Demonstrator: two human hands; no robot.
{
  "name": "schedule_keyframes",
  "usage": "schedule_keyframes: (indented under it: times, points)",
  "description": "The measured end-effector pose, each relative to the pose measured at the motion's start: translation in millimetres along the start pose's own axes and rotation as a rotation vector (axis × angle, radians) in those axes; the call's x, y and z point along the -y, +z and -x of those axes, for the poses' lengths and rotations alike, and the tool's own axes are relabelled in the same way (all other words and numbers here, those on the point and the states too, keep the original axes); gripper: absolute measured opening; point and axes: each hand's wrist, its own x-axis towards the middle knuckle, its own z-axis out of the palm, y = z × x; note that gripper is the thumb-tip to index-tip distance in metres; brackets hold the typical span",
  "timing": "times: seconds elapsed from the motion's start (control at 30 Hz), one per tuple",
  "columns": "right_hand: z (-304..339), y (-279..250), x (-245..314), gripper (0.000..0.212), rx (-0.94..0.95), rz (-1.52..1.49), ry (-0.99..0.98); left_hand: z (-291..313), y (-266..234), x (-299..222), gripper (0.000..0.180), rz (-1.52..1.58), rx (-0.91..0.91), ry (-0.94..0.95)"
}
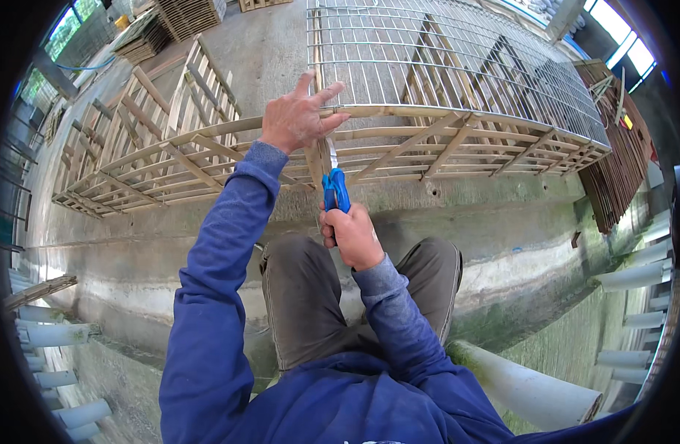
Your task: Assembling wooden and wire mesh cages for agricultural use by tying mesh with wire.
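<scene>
My left hand [299,122] lies over the top rail of a long bamboo frame [399,111], close to the near left corner of a wire mesh panel [369,52]. Its fingers are spread, with the thumb along the rail. Just below, my right hand [349,229] is closed around a blue-handled hand tool [336,190]. A narrow silvery metal part of this tool points up against an upright bamboo post [315,163]; its exact kind is unclear. The mesh covers the right part of the frame, while the left part shows bare slats.
Slatted bamboo supports [144,115] stand inside the frame at left. Stacked wooden racks [184,26] sit at the far left, and brown rods [621,170] lie at the right. Pale pipes [532,385] jut out on both sides. My knees [303,296] are close beneath the tool.
</scene>
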Motion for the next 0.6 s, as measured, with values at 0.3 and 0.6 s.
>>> schedule_keyframes:
  times: [0.3, 0.6]
  points:
    - [5.5, -3.6, -1.5, 0.016, -0.025, 0.121, -0.02, -4.1, -4.4, -1.5, 0.06, 0.041, 0.057, -0.071]
    - [-4.8, -29.5, 19.6, 0.028, 0.377, -0.447, 0.267, 60.1, 16.2, -11.4, 0.041, 0.462, -0.656, -0.163]
